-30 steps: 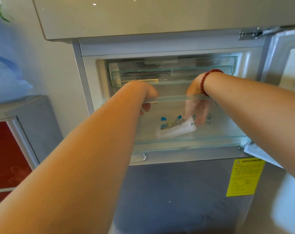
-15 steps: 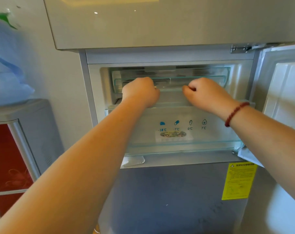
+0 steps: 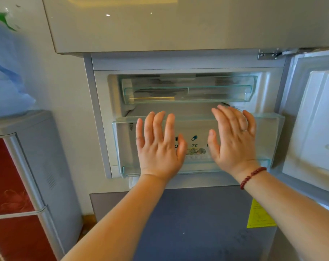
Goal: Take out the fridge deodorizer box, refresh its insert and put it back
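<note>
Both hands, left hand (image 3: pixel 158 147) and right hand (image 3: pixel 233 140), fingers now spread, are pressed flat on the clear plastic drawer (image 3: pixel 269 129) at frame centre; the white slotted deodorizer box (image 3: pixel 196 157), released inside earlier, seems returned.

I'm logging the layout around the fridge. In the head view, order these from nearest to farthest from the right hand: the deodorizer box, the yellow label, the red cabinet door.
1. Deodorizer box: inside the clear drawer, just left of the right hand.
2. Yellow label: below, on the lower fridge door.
3. Red cabinet door: far left.
</note>
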{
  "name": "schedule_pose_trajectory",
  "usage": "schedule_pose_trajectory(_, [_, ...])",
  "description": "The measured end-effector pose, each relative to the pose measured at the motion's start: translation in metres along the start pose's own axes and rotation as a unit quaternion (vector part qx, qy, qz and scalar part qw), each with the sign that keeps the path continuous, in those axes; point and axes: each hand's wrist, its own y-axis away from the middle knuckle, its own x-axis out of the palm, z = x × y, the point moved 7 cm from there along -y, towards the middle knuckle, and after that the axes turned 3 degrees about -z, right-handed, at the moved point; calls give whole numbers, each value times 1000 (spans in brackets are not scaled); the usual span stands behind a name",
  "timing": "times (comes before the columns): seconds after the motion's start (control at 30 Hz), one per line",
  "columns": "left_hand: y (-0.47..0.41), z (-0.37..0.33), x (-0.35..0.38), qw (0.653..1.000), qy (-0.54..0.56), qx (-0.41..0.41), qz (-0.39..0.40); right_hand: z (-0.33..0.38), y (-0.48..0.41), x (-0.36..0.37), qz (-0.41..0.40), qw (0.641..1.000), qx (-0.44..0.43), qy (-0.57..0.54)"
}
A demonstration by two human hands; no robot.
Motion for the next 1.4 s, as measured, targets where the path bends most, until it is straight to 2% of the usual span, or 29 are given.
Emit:
schedule_pose_trajectory(0.17, [-3,3,16,999,-25,1,25,-5,-3,15,14,1000,12,7])
schedule_pose_trajectory(0.4, [-18,19,61,993,-64,1,96,-11,-13,64,129,991,31,30])
schedule_pose_trajectory(0.57, [-24,25,85,986,-95,12,134,-20,-19,92,169,984,29,48])
schedule_pose_trajectory(0.97, [-27,31,107,978,-133,9,158,-27,-14,114,170,983,24,64])
schedule_pose_trajectory(1.13, [-30,30,99,983,-93,11,158,-27,-17,110,201,976,30,80])
schedule_pose_trajectory(1.23, [-13,24,93,986,-40,-22,161,-26,-17,107,231,968,41,89])
schedule_pose_trajectory(1.33, [21,9,92,973,-22,-71,220,-21,-17,105,255,961,58,90])
schedule_pose_trajectory(1.4, [45,-8,94,955,-33,-61,288,-19,-16,103,266,957,71,97])
